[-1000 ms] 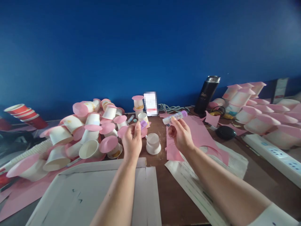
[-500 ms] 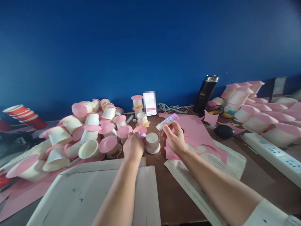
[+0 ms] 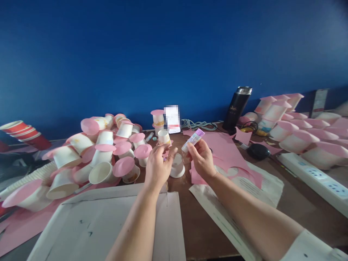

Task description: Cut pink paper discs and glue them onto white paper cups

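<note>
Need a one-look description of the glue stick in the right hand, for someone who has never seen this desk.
Start at the black flask by the blue wall, then follow the pink paper sheet toward the middle of the desk. The right hand holds the glue stick above it: a small white tube with a purple end, unlike the cups around it.

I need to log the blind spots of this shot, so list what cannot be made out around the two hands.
1. Head view: the label on the glue stick in the right hand is too small to read.
2. The left hand covers part of the upturned paper cup; whether they touch cannot be told.
3. The card by the wall is pixelated.
4. The power strip is cut off by the right edge.
</note>
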The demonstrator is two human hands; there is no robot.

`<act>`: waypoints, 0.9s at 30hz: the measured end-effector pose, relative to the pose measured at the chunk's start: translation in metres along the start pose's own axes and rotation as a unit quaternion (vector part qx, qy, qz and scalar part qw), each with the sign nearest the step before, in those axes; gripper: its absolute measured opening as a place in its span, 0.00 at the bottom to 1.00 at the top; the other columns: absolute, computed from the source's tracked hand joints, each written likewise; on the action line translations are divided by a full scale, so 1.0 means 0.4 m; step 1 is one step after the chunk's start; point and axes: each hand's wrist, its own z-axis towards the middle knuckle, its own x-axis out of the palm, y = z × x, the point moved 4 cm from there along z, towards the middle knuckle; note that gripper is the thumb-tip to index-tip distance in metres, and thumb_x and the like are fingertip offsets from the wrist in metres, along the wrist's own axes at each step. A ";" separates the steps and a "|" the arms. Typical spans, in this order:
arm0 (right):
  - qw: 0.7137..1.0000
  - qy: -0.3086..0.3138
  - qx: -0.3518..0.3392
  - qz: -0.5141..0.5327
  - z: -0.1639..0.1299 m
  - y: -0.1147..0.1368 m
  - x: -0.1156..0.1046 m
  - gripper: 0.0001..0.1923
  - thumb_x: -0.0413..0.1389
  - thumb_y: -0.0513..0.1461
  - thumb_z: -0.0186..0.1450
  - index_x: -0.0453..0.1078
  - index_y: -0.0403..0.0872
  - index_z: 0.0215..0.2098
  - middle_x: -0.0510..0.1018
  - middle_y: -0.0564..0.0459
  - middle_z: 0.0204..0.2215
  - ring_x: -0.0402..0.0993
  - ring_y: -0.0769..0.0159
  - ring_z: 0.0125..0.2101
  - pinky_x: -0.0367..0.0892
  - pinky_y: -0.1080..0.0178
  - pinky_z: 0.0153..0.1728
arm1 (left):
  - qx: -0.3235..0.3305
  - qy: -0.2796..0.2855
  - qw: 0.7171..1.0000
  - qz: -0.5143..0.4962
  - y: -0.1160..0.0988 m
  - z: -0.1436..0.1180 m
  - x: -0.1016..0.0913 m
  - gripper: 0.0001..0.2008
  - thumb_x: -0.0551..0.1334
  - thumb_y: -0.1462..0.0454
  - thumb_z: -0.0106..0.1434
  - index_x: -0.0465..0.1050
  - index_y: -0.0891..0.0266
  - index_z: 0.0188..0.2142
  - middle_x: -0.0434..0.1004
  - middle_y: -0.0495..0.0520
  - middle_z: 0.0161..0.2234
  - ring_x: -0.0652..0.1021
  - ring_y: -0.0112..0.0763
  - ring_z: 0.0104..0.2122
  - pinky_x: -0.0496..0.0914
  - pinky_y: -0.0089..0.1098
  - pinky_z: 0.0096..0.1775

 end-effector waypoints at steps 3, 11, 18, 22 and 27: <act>0.999 0.001 -0.020 -0.032 -0.002 -0.003 -0.003 0.14 0.58 0.49 0.63 0.64 0.48 0.32 0.69 0.58 0.23 0.66 0.71 0.22 0.62 0.67 0.23 | 0.000 0.074 0.996 -0.052 0.012 -0.008 0.031 0.26 0.68 0.55 0.55 0.71 0.61 0.51 0.76 0.62 0.49 0.76 0.41 0.48 0.69 0.39 0.48; 0.994 0.036 -0.062 -0.079 -0.007 -0.024 -0.004 0.11 0.58 0.47 0.63 0.66 0.49 0.36 0.71 0.56 0.26 0.66 0.70 0.25 0.63 0.66 0.28 | -0.077 0.179 0.981 -0.008 0.017 -0.014 0.054 0.10 0.67 0.62 0.50 0.73 0.61 0.33 0.78 0.54 0.32 0.77 0.37 0.31 0.69 0.33 0.33; 0.984 0.050 -0.101 -0.134 -0.012 -0.012 0.000 0.08 0.57 0.45 0.64 0.66 0.49 0.36 0.70 0.57 0.25 0.64 0.71 0.24 0.61 0.67 0.26 | -0.087 0.166 0.982 0.006 0.017 -0.008 0.057 0.13 0.69 0.60 0.49 0.73 0.62 0.33 0.77 0.55 0.32 0.77 0.38 0.32 0.68 0.34 0.33; 0.982 0.056 -0.103 -0.151 -0.012 -0.015 0.002 0.08 0.57 0.44 0.63 0.67 0.49 0.36 0.71 0.57 0.26 0.65 0.71 0.24 0.62 0.67 0.27 | -0.095 0.165 0.982 0.015 0.030 -0.011 0.060 0.18 0.70 0.61 0.49 0.73 0.63 0.39 0.77 0.58 0.38 0.77 0.42 0.37 0.69 0.37 0.37; 0.981 0.058 -0.101 -0.158 -0.012 -0.017 0.003 0.08 0.58 0.44 0.63 0.68 0.49 0.37 0.72 0.57 0.26 0.66 0.70 0.24 0.62 0.67 0.28 | -0.095 0.173 0.980 0.000 0.030 -0.014 0.060 0.17 0.69 0.61 0.51 0.72 0.63 0.41 0.77 0.59 0.39 0.77 0.42 0.38 0.70 0.38 0.39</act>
